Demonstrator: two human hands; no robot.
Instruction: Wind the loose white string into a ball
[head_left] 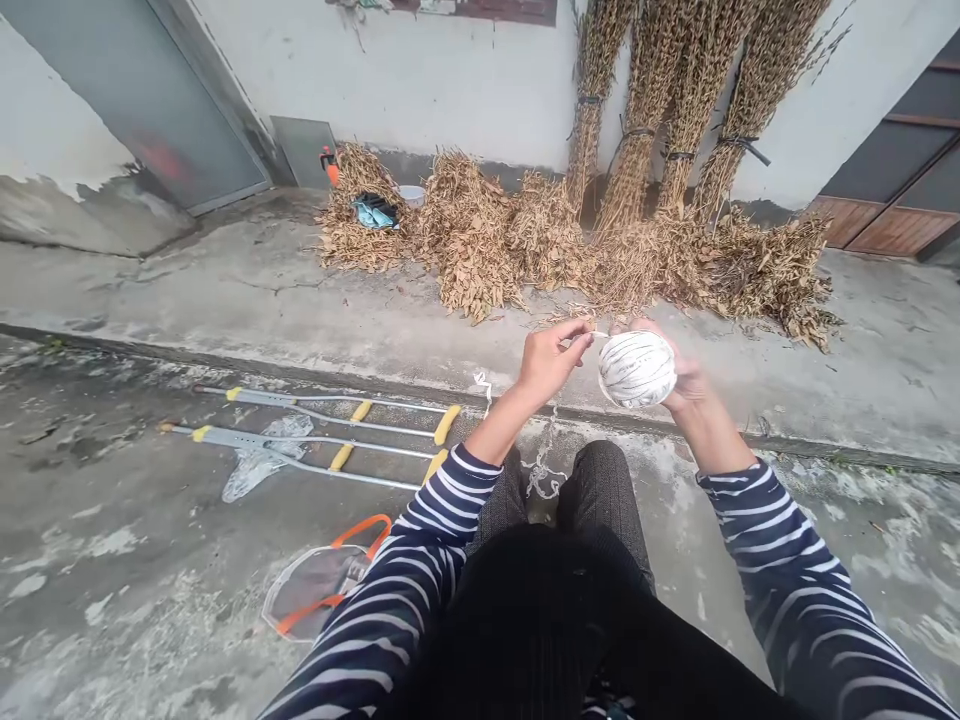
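A round ball of white cord [637, 369] is held in my right hand [684, 378], whose fingers wrap around its far and right sides. My left hand [551, 358] is closed in a pinch on the cord's strand, just left of the ball. A short taut length runs between the pinch and the ball. More loose white cord [545, 480] lies tangled on the ground between my knees, and a free bit hangs beside my left wrist. Part of my right hand is hidden behind the ball.
Two crutches [322, 398] with yellow pads lie on the concrete at left, over a clear plastic bag [262, 460]. A bag with orange handles [319, 590] is nearer me. Dried plant bundles [645, 150] lean on the wall above heaps of dry stalks [472, 235]. A low step edge crosses ahead.
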